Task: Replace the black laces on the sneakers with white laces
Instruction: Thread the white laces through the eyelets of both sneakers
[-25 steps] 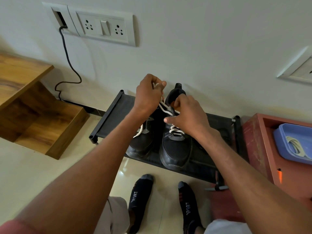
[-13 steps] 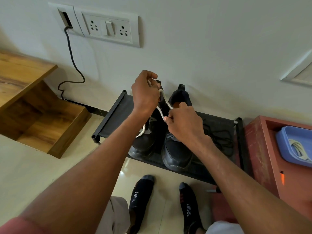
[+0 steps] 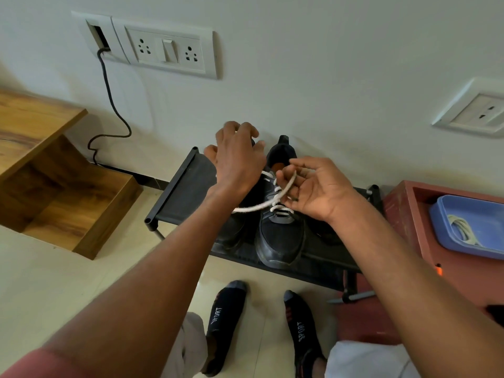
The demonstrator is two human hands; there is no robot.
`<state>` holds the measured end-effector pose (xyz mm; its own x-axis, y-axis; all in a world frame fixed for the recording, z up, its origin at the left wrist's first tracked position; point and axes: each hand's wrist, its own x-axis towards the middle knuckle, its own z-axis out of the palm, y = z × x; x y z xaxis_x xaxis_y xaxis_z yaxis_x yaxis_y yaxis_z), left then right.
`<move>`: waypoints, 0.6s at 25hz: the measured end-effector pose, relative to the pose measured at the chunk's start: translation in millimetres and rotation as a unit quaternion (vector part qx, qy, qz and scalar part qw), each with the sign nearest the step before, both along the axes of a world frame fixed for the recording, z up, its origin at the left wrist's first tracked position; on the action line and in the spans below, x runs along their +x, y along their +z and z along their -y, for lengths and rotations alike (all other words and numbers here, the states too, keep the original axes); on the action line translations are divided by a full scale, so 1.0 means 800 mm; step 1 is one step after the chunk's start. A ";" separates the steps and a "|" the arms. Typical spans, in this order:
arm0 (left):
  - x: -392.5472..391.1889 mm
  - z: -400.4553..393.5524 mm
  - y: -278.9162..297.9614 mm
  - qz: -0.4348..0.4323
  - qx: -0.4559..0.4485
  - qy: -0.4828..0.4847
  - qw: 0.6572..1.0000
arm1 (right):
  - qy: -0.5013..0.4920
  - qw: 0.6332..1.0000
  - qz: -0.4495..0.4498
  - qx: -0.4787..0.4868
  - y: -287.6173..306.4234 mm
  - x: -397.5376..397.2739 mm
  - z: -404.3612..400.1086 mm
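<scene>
A pale tiled floor [image 3: 54, 282] runs to a white wall, and the person's two socked feet [image 3: 226, 317] stand nearest the camera. Just beyond them a low black shoe rack [image 3: 174, 197] carries the pair of black sneakers [image 3: 281, 238] side by side, toes toward the feet. The right sneaker already shows white lace [image 3: 281, 211] crossed through its lower eyelets. The right hand [image 3: 316, 189] holds a free run of that lace looped over its curled fingers, above the tongue. The left hand [image 3: 237, 159] hovers over the left sneaker with fingers loosely curled; a strand seems to pass under it, but whether it pinches that strand is hard to tell. On the red box [image 3: 403, 214] to the right, a blue tray [image 3: 447, 230] holds more coiled lace. The risk, as I judge it, is uneven ends: pulling one side harder would drag the lace through the eyelets, or slack would let the crossings loosen.
</scene>
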<state>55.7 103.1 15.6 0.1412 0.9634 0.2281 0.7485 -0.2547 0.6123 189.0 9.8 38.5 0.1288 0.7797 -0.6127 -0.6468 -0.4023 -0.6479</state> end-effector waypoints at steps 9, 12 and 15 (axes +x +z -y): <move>0.027 0.034 0.021 0.263 -0.249 -0.284 0.888 | -0.017 0.904 0.413 0.111 0.032 0.035 0.042; 0.004 0.023 0.004 0.216 -0.208 -0.157 0.941 | -0.075 0.872 0.472 0.106 0.030 0.036 0.046; -0.027 0.029 -0.011 0.078 -0.154 -0.031 0.984 | -0.077 0.860 0.497 0.090 0.012 0.037 0.039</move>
